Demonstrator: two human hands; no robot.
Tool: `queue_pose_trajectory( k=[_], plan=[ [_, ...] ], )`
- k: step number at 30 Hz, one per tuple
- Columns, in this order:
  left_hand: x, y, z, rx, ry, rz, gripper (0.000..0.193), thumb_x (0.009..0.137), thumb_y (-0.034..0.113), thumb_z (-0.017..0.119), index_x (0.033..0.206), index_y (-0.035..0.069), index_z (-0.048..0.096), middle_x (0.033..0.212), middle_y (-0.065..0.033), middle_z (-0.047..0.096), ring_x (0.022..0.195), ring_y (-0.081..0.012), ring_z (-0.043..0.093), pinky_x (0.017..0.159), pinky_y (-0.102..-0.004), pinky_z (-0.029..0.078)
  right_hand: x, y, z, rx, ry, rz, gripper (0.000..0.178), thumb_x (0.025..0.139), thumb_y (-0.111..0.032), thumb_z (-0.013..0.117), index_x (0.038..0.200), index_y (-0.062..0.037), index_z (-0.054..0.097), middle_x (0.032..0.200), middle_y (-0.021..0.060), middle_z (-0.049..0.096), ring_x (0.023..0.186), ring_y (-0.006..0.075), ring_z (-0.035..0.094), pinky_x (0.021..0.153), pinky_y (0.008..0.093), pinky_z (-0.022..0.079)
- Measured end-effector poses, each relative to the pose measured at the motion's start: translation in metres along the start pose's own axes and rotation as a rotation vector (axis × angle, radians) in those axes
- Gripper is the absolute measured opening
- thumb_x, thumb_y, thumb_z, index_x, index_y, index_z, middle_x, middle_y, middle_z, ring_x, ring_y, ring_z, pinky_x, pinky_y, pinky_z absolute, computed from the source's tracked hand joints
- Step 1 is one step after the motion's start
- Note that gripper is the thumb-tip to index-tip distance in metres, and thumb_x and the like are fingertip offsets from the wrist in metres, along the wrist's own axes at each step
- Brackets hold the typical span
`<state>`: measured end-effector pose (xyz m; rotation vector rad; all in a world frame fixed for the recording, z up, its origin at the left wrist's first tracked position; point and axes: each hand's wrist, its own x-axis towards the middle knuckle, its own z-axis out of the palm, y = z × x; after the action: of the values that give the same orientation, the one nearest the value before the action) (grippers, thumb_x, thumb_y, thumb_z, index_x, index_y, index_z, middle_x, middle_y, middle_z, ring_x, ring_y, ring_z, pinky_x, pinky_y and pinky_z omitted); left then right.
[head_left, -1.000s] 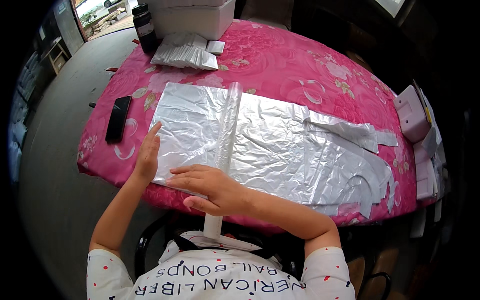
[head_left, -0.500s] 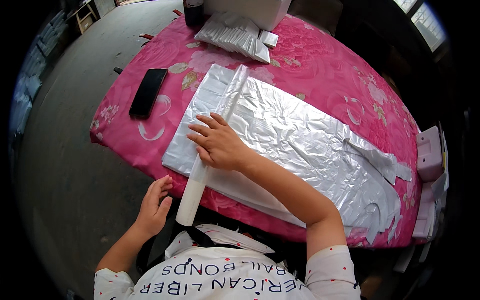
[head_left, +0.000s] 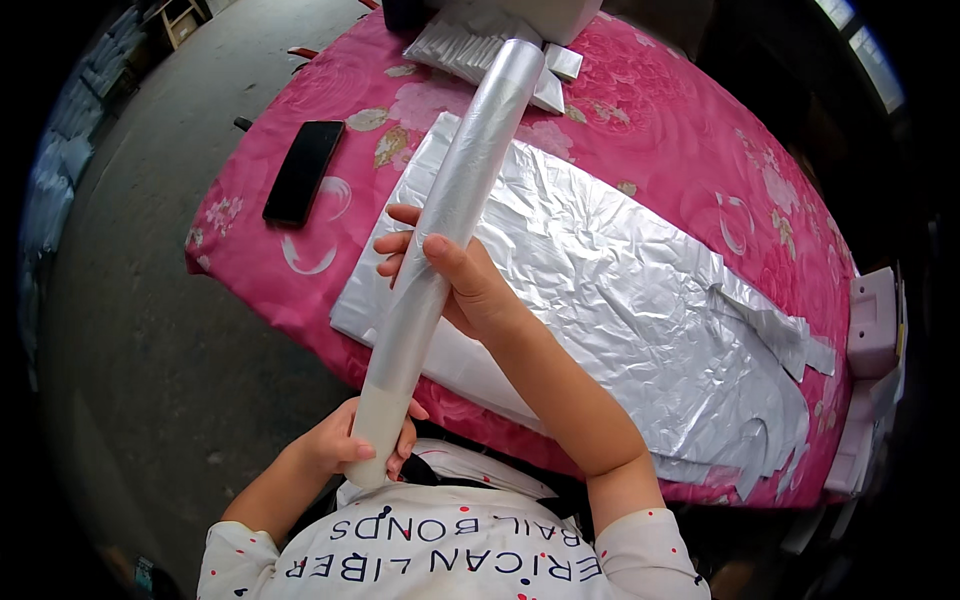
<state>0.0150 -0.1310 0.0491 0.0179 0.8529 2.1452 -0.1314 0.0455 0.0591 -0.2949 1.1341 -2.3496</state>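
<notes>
A long white tube wrapped in clear plastic film (head_left: 460, 180) is lifted off the table and slants from my lap toward the far side. My right hand (head_left: 472, 288) grips it near its middle, thumb on top and fingers curling out beyond the left side. At the near end, where the tube is bare, my left hand (head_left: 335, 438) wraps around it; part of its fingers is behind the tube. Under the roll lies a flat stack of shiny, crinkled silvery plastic sheets (head_left: 600, 300), its right end cut into loose strips.
A black phone (head_left: 303, 173) lies left of the sheets on the pink flowered tablecloth (head_left: 680, 120). Folded plastic packets (head_left: 455, 40) are piled at the far side, partly behind the roll's far end. Pinkish-white plastic boxes (head_left: 872, 325) stand beyond the table's right edge.
The film roll has come up off the sheets. My right hand has turned from lying flat on top to gripping it, and my left hand has closed on its near end.
</notes>
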Motion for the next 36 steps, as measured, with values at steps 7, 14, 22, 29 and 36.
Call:
queue_pose_trajectory(
  k=[7, 14, 22, 29, 36],
  plan=[
    [0.041, -0.002, 0.029, 0.370, 0.290, 0.014, 0.052, 0.069, 0.015, 0.074, 0.112, -0.002, 0.049, 0.082, -0.0078, 0.056, 0.064, -0.0147, 0.057, 0.059, -0.0271, 0.050, -0.042, -0.033, -0.020, -0.278, 0.248, -0.034, 0.055, 0.072, -0.046, 0.074, 0.100, -0.0031, 0.053, 0.084, 0.0030, 0.056, 0.075, 0.0102, 0.054, 0.064, 0.0253, 0.044],
    [0.054, -0.003, 0.044, 0.281, 0.272, -0.008, 0.044, 0.072, 0.006, 0.069, 0.111, -0.002, 0.051, 0.083, -0.0053, 0.056, 0.066, -0.0134, 0.057, 0.059, -0.0284, 0.049, -0.089, -0.033, -0.042, -0.170, 0.229, 0.090, 0.045, 0.066, -0.019, 0.082, 0.099, -0.0046, 0.055, 0.073, 0.0009, 0.058, 0.062, 0.0077, 0.052, 0.052, 0.0202, 0.040],
    [0.060, -0.003, 0.053, 0.104, -0.058, -0.135, 0.053, 0.069, 0.022, 0.072, 0.111, -0.002, 0.050, 0.079, -0.0056, 0.054, 0.066, -0.0147, 0.056, 0.057, -0.0287, 0.050, -0.105, -0.033, -0.050, -0.088, 0.068, -0.019, 0.048, 0.066, -0.014, 0.082, 0.106, -0.0037, 0.058, 0.086, 0.0024, 0.064, 0.073, 0.0091, 0.058, 0.062, 0.0228, 0.046],
    [0.063, -0.029, 0.037, -0.365, -0.330, -0.154, 0.075, 0.071, 0.039, 0.072, 0.120, -0.010, 0.041, 0.095, -0.0201, 0.058, 0.083, -0.0264, 0.062, 0.071, -0.0348, 0.053, -0.114, -0.040, -0.037, 0.054, -0.045, -0.029, 0.065, 0.059, -0.020, 0.086, 0.114, -0.0017, 0.056, 0.105, 0.0078, 0.063, 0.096, 0.0160, 0.060, 0.085, 0.0304, 0.048],
    [0.075, -0.011, 0.028, -0.322, -0.440, -0.330, 0.074, 0.085, 0.050, 0.047, 0.125, -0.011, 0.038, 0.108, -0.0268, 0.055, 0.092, -0.0293, 0.061, 0.081, -0.0359, 0.049, -0.126, -0.036, -0.030, -0.265, 0.013, -0.071, 0.038, 0.069, -0.016, 0.079, 0.100, -0.0022, 0.061, 0.086, 0.0031, 0.063, 0.077, 0.0093, 0.057, 0.068, 0.0245, 0.046]
  ],
)
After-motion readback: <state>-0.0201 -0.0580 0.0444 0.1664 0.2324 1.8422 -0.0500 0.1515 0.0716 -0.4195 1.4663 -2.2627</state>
